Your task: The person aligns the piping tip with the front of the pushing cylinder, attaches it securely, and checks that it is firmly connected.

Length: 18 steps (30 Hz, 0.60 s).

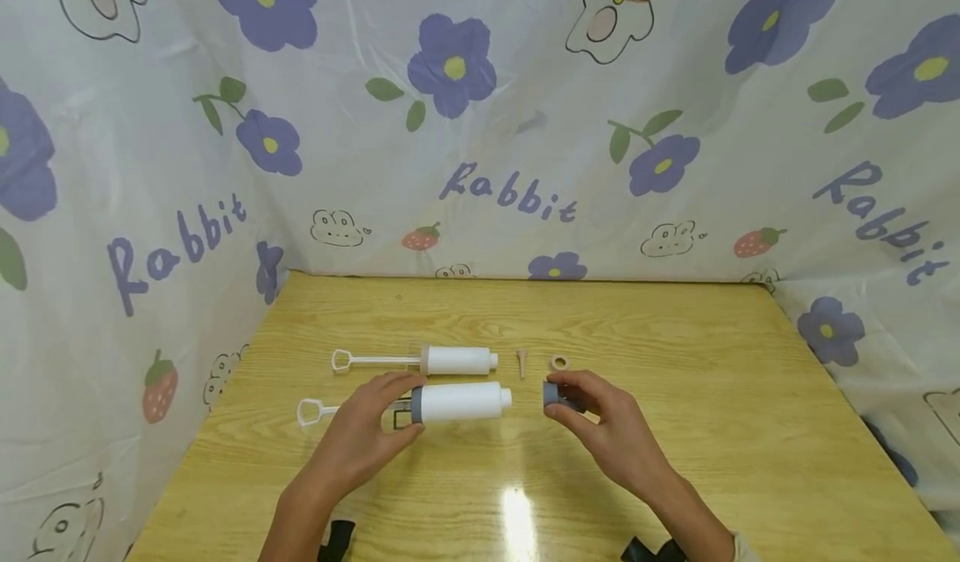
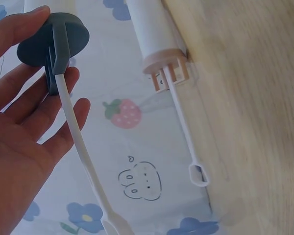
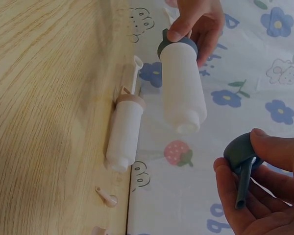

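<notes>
My left hand grips a white plunger-type dispenser by its blue-grey collar, thumb on one side and fingers on the other. Its white rod with a loop handle points left, while the narrow neck faces right. Between thumb and fingers, my right hand holds a blue-grey cap with a thin spout. A gap separates the cap from the neck. In the right wrist view the dispenser looks raised off the table; the cap's inside is hidden there.
Behind lies a similar white dispenser with a beige collar, on the wooden table. To its right are a small beige nozzle and a beige ring. Patterned cloth hangs at the back and sides.
</notes>
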Available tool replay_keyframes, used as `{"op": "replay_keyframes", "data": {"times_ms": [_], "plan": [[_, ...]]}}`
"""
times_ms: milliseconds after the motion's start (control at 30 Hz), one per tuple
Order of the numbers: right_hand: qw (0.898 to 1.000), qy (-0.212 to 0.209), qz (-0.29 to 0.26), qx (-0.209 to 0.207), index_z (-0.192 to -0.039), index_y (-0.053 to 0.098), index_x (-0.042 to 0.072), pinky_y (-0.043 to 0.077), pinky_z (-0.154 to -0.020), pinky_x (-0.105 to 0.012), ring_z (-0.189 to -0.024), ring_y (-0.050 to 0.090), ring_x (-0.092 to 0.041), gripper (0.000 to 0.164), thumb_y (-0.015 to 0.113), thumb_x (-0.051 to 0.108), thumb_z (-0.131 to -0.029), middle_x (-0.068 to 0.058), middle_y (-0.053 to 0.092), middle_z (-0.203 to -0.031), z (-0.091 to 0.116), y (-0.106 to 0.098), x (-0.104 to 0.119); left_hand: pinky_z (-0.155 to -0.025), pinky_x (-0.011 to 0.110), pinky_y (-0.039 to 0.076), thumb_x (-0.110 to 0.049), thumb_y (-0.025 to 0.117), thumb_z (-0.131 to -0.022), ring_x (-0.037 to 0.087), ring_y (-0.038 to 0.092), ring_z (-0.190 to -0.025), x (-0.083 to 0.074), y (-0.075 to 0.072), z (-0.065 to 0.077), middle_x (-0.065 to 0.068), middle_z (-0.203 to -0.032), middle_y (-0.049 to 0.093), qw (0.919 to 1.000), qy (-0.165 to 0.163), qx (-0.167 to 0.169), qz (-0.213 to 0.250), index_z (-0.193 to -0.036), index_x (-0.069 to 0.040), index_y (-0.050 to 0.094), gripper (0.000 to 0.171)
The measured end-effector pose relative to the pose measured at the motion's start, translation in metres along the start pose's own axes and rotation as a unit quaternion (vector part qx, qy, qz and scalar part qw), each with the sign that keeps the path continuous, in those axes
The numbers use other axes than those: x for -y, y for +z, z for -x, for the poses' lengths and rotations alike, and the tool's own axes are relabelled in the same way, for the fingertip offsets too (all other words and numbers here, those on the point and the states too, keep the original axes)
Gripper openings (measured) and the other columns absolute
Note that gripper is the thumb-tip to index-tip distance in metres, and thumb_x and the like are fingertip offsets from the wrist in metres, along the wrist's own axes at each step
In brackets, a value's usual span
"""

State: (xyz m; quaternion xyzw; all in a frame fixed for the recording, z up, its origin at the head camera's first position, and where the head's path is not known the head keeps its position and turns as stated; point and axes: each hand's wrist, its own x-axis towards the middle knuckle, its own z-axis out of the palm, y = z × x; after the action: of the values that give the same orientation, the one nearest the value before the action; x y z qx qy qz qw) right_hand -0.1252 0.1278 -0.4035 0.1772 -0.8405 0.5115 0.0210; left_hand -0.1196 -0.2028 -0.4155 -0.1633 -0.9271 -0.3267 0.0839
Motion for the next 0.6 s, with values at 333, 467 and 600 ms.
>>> {"op": "replay_keyframes", "data": {"times_ms": [333, 467, 600], "plan": [[1.000, 0.006, -0.006, -0.004, -0.130, 0.068, 0.019, 0.061, -0.091, -0.029, -0.110, 0.072, -0.019, 0.036, 0.075, 0.026, -0.095, -0.004, 0.072, -0.126, -0.002, -0.007, -0.001, -0.095, 0.053, 0.058, -0.010, 0.090, -0.078, 0.033, 0.065, -0.123, -0.007, 0.001, -0.009, 0.010, -0.137, 0.066, 0.9991, 0.036, -0.024, -0.006, -0.134, -0.016, 0.068, 0.061], [1.000, 0.000, -0.011, -0.001, -0.130, 0.068, 0.018, 0.061, -0.092, -0.028, -0.111, 0.072, -0.020, 0.036, 0.074, 0.025, -0.095, -0.006, 0.071, -0.128, -0.003, -0.004, -0.004, -0.095, 0.052, 0.058, -0.011, 0.091, -0.077, 0.030, 0.065, -0.123, -0.010, -0.001, -0.009, 0.007, -0.136, 0.067, 0.9982, 0.044, -0.036, -0.019, -0.132, -0.018, 0.069, 0.060], [1.000, -0.002, -0.022, 0.014, -0.131, 0.067, 0.017, 0.060, -0.093, -0.030, -0.112, 0.072, -0.020, 0.037, 0.073, 0.027, -0.096, -0.009, 0.070, -0.131, -0.003, 0.002, -0.007, -0.093, 0.050, 0.059, -0.011, 0.093, -0.074, 0.027, 0.067, -0.120, -0.012, -0.004, -0.002, 0.003, -0.132, 0.069, 0.9964, 0.048, -0.058, -0.038, -0.128, -0.020, 0.071, 0.060]]}}
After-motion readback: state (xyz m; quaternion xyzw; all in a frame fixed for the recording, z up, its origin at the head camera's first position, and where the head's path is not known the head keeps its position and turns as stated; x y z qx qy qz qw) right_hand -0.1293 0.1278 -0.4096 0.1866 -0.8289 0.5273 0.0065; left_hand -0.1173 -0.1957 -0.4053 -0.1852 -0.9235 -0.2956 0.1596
